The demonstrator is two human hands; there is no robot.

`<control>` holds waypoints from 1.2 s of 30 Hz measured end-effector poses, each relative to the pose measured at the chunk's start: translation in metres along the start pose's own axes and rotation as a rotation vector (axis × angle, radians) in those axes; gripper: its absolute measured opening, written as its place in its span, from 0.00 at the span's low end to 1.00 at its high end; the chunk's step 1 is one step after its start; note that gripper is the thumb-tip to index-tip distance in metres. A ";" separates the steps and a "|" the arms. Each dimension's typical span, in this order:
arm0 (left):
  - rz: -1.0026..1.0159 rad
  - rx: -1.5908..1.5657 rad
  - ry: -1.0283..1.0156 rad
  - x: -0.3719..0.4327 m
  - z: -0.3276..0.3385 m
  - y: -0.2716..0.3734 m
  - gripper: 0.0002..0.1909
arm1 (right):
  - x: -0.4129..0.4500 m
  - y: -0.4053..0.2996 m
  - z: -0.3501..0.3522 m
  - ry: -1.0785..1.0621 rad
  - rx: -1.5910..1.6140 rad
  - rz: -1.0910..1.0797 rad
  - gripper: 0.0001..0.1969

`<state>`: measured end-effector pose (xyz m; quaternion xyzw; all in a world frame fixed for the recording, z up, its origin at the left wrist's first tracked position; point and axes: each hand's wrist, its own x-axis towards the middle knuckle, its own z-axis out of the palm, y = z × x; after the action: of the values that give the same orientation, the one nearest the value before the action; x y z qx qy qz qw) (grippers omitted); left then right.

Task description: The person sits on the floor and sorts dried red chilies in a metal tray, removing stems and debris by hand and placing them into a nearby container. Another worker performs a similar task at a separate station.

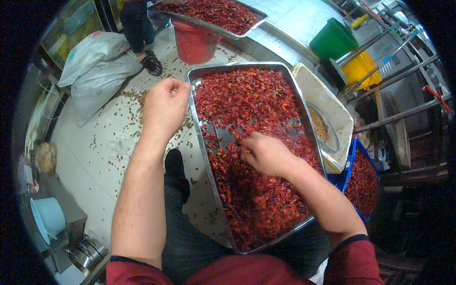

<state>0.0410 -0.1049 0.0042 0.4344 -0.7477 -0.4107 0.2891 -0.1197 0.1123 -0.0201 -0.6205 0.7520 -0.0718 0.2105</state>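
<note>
In front of me a long metal tray (199, 124) holds a layer of cut dried red chili pieces (245, 92). Its near end lies over my lap. A patch of bare tray bottom shows across the middle. My right hand (265, 153) is down at the chili pieces near this patch, fingers curled inward; what they pinch, if anything, is hidden. Just outside the tray's upper left rim, my left hand (164, 107) is raised with thumb and fingers closed together. I cannot make out anything held in it.
Another chili tray (263, 16) rests over a red bucket (196, 42). A person's foot (152, 63) stands by white sacks (101, 71). At right are a foam box (338, 117), a blue crate of chili (361, 181), and a metal rack (402, 114). Small bits litter the floor (96, 167).
</note>
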 end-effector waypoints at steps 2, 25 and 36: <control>-0.011 0.007 -0.002 -0.001 0.001 0.002 0.14 | 0.041 0.005 0.009 0.002 0.069 0.083 0.07; 0.000 -0.032 -0.037 -0.006 -0.015 0.005 0.14 | 0.102 0.007 0.025 0.345 0.214 0.363 0.07; 0.160 -0.437 0.336 -0.007 -0.015 0.016 0.08 | 0.115 -0.019 -0.002 0.051 1.144 0.239 0.09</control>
<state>0.0496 -0.0997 0.0249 0.3633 -0.6149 -0.4603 0.5273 -0.1198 -0.0025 -0.0376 -0.3172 0.6631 -0.4571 0.5007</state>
